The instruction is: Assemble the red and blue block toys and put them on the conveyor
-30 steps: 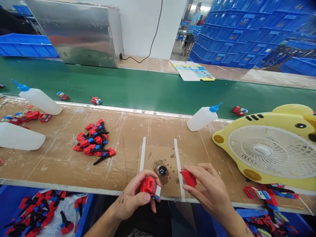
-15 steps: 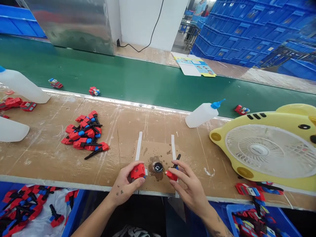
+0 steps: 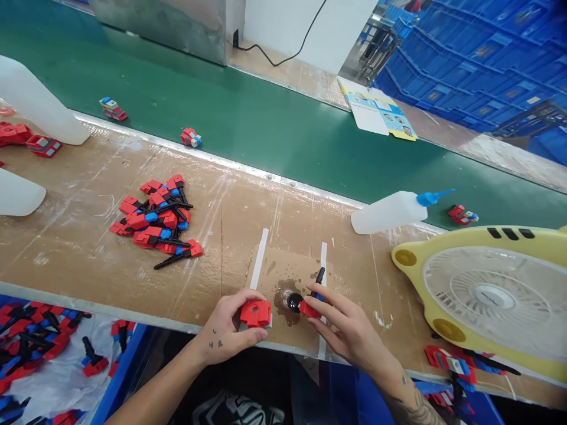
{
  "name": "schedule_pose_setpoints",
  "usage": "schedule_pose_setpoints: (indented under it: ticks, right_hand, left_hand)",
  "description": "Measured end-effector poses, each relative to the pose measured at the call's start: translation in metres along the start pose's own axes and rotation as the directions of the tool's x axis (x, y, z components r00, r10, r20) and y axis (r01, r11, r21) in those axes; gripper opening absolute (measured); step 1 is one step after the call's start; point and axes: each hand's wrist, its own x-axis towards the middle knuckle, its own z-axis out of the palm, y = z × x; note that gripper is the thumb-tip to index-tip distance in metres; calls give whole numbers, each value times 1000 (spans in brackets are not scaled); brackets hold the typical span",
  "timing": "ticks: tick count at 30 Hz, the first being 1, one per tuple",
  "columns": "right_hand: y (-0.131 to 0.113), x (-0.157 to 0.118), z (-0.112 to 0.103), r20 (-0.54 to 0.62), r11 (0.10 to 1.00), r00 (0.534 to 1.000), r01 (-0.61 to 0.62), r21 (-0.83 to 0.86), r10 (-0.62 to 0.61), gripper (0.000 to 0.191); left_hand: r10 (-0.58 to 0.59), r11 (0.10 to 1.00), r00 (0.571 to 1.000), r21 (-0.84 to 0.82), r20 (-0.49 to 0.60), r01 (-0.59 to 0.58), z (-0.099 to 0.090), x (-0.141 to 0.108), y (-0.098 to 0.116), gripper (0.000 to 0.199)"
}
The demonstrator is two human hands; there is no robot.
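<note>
Red block [image 3: 256,314] and rod piece [image 3: 310,307] held near cup, one per hand

Red block is gripped by the left hand [image 3: 225,330], thumb and fingers closed round it, at the near edge of the worktop [image 3: 212,183], left of the cup. Rod piece, red end with black rod, is pinched by the right hand [image 3: 349,324] in a narrow grip, rod slanted up toward the far side. Its red end is held at the right rim of a small dark-topped cup [image 3: 293,301]; contact or slight gap cannot be told. Dark spots are scattered round the cup on a cardboard sheet [image 3: 287,262], flanked by a left tape strip [image 3: 259,260] and a right tape strip [image 3: 323,257].

Farther left, red, blue and black pieces [image 3: 159,218] are heaped. White bottle [image 3: 387,213] with blue nozzle is placed far right; yellow fan [image 3: 410,274] is set at right. Beyond, green belt [image 3: 266,124] is dotted with three small toys [image 3: 191,137]. Near left, blue bin [image 3: 126,372] is loaded with similar pieces. Printed card [image 3: 376,112] is laid far right.
</note>
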Motion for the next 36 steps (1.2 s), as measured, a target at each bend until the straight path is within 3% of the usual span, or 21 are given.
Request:
schedule_pose_setpoints:
  ticks: [11, 26, 32, 36]
  right_hand:
    - [-1, 5, -3, 42, 1000, 999, -2, 12, 2, 28]
    - [-2, 8, -5, 28, 999, 999, 19, 39, -20, 26]
    - [0, 5, -7, -46, 987, 998, -33, 156, 41, 28]
    - [-4, 5, -13, -145, 975, 989, 10, 222, 23, 34]
  left_hand:
    - [62, 996, 996, -56, -71, -66, -3, -1, -1, 41]
    - [-93, 967, 994, -244, -65, 75, -2, -2, -9, 57]
    - [-29, 949, 999, -315, -45, 14, 4, 1, 1, 44]
    - [-59, 915, 998, -399, -6, 52, 14, 6, 11, 47]
